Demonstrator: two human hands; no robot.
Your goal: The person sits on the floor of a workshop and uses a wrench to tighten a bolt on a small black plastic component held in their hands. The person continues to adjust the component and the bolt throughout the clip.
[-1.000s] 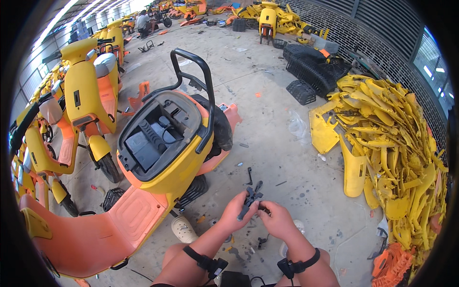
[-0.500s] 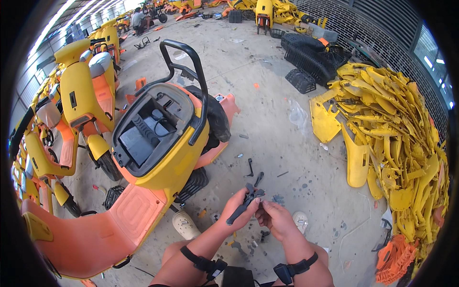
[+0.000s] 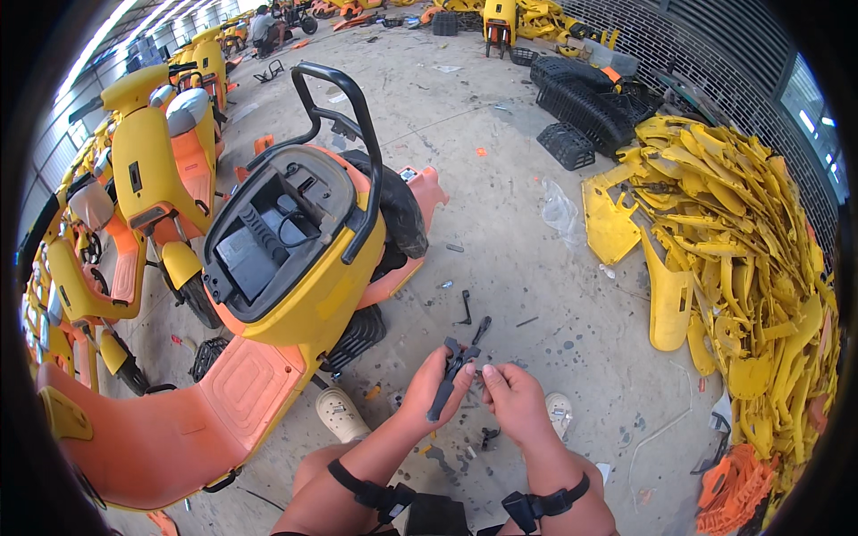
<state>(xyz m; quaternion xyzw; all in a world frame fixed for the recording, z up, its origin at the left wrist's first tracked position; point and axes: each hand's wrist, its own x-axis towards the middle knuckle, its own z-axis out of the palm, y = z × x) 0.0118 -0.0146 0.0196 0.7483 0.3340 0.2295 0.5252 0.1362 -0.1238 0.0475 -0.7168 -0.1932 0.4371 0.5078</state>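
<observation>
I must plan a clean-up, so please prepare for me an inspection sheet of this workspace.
Surface: grey floor, dark stains.
Job's things: black piece in the left hand.
Clutter: small bent black bar and clear plastic sheet on the floor; yellow panels heaped at right.
Left hand: closed around the piece.
Right hand: beside the piece; grip on anything unclear.
Cables: dark cable inside the near scooter's open compartment.
Surroundings: more scooters at left; brick wall behind the heap.

The floor [image 3: 487,255] is viewed from head height, downward and ahead. The left hand [image 3: 424,386] and right hand [image 3: 520,400] are framed near.
</observation>
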